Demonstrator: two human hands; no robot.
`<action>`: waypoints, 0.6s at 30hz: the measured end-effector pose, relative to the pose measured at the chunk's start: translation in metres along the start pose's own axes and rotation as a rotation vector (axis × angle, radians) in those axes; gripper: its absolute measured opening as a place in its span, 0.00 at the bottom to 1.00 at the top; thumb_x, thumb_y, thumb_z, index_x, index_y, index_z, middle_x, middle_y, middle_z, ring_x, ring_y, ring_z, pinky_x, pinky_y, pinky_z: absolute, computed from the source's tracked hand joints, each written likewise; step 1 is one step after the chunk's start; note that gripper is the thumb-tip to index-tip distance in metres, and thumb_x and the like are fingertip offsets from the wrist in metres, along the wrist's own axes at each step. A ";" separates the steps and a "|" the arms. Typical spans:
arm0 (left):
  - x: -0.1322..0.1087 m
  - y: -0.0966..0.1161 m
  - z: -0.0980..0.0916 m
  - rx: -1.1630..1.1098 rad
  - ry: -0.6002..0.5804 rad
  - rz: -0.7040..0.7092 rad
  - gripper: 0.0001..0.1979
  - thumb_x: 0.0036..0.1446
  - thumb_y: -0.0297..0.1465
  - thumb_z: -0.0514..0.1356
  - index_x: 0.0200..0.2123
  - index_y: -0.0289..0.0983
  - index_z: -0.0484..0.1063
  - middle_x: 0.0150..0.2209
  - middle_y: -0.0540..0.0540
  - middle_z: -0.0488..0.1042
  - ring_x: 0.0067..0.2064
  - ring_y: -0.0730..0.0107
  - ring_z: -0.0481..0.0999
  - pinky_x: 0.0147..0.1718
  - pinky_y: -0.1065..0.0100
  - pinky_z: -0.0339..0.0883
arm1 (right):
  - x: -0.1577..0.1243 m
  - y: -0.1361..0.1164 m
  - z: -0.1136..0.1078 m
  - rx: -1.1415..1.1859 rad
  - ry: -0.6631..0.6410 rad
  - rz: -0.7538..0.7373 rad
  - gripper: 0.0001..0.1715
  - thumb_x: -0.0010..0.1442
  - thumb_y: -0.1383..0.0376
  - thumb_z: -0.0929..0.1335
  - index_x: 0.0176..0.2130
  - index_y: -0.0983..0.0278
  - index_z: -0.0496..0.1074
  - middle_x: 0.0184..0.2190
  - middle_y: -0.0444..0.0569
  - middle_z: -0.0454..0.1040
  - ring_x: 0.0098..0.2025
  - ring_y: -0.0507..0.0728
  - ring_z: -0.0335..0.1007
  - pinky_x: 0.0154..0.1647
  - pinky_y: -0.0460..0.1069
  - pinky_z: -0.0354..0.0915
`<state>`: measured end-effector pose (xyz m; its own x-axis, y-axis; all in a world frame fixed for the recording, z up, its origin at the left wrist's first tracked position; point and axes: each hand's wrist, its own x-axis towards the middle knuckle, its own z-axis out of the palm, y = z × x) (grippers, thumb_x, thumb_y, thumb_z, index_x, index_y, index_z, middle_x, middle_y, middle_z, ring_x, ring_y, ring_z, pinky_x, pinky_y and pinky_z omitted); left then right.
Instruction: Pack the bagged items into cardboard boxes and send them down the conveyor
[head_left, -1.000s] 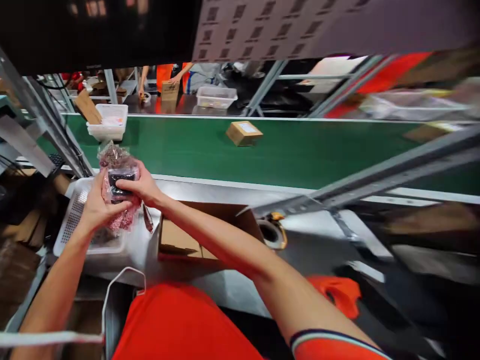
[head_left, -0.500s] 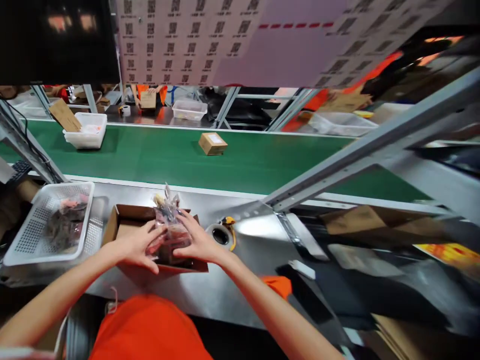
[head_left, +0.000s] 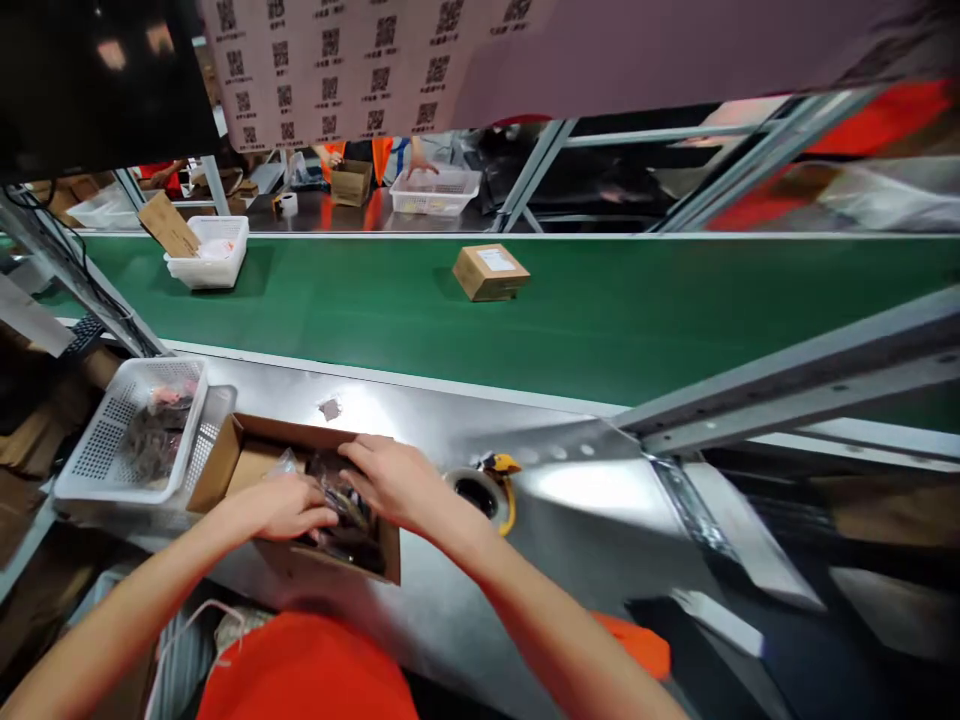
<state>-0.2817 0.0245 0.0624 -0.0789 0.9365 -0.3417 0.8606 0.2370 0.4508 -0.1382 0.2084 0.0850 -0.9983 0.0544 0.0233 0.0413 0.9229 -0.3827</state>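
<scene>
An open cardboard box (head_left: 214,465) stands on the metal bench in front of me. In its right half lie dark items in clear plastic packets (head_left: 352,545). My left hand (head_left: 289,505) reaches in over the front side, its fingers bent against the packets from the left. From the right, my right hand (head_left: 390,480) comes over the box wall with curled fingers on the same packets. Both hands grip the packets down inside the box; some fingertips are hidden among the plastic. Bare cardboard shows in the box's left part.
A white basket (head_left: 90,465) with more bagged items stands left of the box. Right of it lies a tape roll in a yellow dispenser (head_left: 508,500). Behind runs a green conveyor (head_left: 352,300) carrying a closed carton (head_left: 480,275) and a white bin (head_left: 217,270). A metal post (head_left: 750,385) slants at right.
Both hands have lowered the packets, which stuck up above the box rim, down into the box. My view has turned left, shifting the scene rightward.
</scene>
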 end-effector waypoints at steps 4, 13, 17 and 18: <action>-0.023 -0.018 0.005 0.100 0.225 -0.222 0.18 0.69 0.39 0.60 0.56 0.41 0.82 0.62 0.35 0.77 0.63 0.44 0.76 0.63 0.47 0.72 | 0.002 0.049 0.021 0.262 0.218 -0.067 0.15 0.74 0.59 0.66 0.44 0.59 0.83 0.37 0.51 0.85 0.37 0.59 0.81 0.39 0.51 0.71; 0.013 -0.023 0.050 -0.066 -0.255 0.015 0.50 0.53 0.33 0.71 0.78 0.40 0.58 0.81 0.32 0.43 0.81 0.31 0.39 0.75 0.34 0.50 | 0.140 0.164 0.126 0.332 0.002 0.162 0.38 0.61 0.68 0.74 0.69 0.66 0.71 0.72 0.63 0.68 0.73 0.69 0.63 0.73 0.62 0.59; 0.055 -0.028 0.070 0.005 -0.348 0.090 0.54 0.53 0.39 0.72 0.79 0.44 0.54 0.81 0.33 0.46 0.81 0.28 0.42 0.74 0.31 0.46 | 0.144 0.158 0.186 0.391 -0.076 0.104 0.31 0.61 0.72 0.72 0.64 0.69 0.75 0.73 0.66 0.65 0.75 0.71 0.56 0.77 0.65 0.50; 0.066 -0.031 0.077 0.020 -0.387 0.083 0.54 0.53 0.41 0.72 0.79 0.46 0.54 0.81 0.34 0.49 0.80 0.29 0.45 0.74 0.31 0.46 | 0.138 0.158 0.195 0.406 -0.070 0.119 0.27 0.63 0.73 0.71 0.61 0.70 0.77 0.70 0.67 0.69 0.73 0.70 0.59 0.75 0.65 0.52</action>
<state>-0.2749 0.0589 -0.0382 0.1833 0.7849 -0.5919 0.8661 0.1559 0.4750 -0.2781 0.2872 -0.1521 -0.9886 0.1124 -0.1005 0.1504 0.6859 -0.7120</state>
